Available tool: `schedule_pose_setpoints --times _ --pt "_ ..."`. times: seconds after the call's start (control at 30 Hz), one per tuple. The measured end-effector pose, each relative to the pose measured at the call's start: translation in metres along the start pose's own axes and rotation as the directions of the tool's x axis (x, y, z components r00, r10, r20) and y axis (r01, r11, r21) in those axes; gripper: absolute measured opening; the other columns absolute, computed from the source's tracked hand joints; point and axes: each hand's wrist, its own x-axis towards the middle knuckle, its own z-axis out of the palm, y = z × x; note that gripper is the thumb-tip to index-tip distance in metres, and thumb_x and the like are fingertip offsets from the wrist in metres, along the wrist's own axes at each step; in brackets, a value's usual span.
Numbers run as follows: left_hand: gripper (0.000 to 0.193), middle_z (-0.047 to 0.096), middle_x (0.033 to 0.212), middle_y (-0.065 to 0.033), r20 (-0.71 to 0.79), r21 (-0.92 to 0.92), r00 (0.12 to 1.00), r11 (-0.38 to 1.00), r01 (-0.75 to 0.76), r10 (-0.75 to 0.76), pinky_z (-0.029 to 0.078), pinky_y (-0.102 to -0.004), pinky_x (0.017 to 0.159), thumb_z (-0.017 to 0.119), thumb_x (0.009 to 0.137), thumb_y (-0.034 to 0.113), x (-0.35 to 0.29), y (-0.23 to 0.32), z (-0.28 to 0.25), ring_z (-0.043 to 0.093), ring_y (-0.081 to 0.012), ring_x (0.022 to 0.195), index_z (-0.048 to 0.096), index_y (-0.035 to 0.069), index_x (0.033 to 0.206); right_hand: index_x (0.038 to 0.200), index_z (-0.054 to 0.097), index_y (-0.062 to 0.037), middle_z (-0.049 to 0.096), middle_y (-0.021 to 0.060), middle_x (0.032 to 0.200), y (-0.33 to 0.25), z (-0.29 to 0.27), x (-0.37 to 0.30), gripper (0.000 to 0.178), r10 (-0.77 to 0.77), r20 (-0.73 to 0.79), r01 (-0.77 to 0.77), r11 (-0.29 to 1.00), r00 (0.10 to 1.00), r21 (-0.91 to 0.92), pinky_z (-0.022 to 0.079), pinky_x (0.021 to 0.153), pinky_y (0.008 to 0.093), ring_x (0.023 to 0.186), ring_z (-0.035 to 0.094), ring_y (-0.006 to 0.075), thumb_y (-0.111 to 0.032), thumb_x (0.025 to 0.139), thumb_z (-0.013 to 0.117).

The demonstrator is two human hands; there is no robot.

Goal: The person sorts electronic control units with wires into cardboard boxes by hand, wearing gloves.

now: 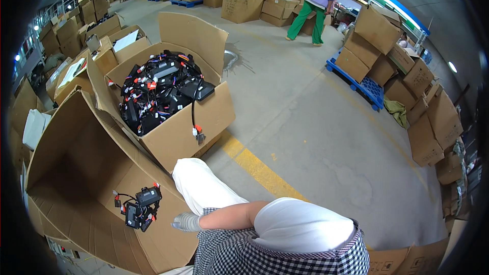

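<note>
My right hand (pixel 187 221), in a grey striped glove, reaches left beside the right side of a big open carton (pixel 76 173). Its foreshortened fingers look loosely apart, with nothing seen in them. Just left of the fingertips, within the carton's opening, is a small cluster of black wired modules (pixel 147 196) with red connectors; whether it rests on the cardboard I cannot tell. Beyond stands a second open carton (pixel 188 127), heaped with black wired modules (pixel 165 84) with coloured leads and red and white plugs. One cable dangles over its front. My left hand is not in view.
Several cartons line the left, including one with white sheets (pixel 126 40). Stacked boxes (pixel 242 7) stand at the back. On the right, cartons sit on a blue pallet (pixel 364 86). A person (pixel 318 0) in purple and green is far off. A yellow line (pixel 265 173) marks the floor.
</note>
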Motion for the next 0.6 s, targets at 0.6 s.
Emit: schedule_pose_setpoints --times 0.6 --pt "0.019 0.049 0.08 -0.0093 -0.982 -0.014 -0.116 0.552 0.834 0.15 0.042 -0.0364 0.073 0.043 0.092 0.021 -0.415 -0.055 -0.363 0.047 -0.0225 0.081 0.054 0.007 0.087 0.074 0.054 -0.009 0.052 0.0026 0.058 -0.025 -0.009 0.014 0.035 0.225 0.33 -0.356 0.836 0.917 0.418 0.036 0.038 0.0283 0.044 0.048 0.0115 -0.041 0.089 0.052"
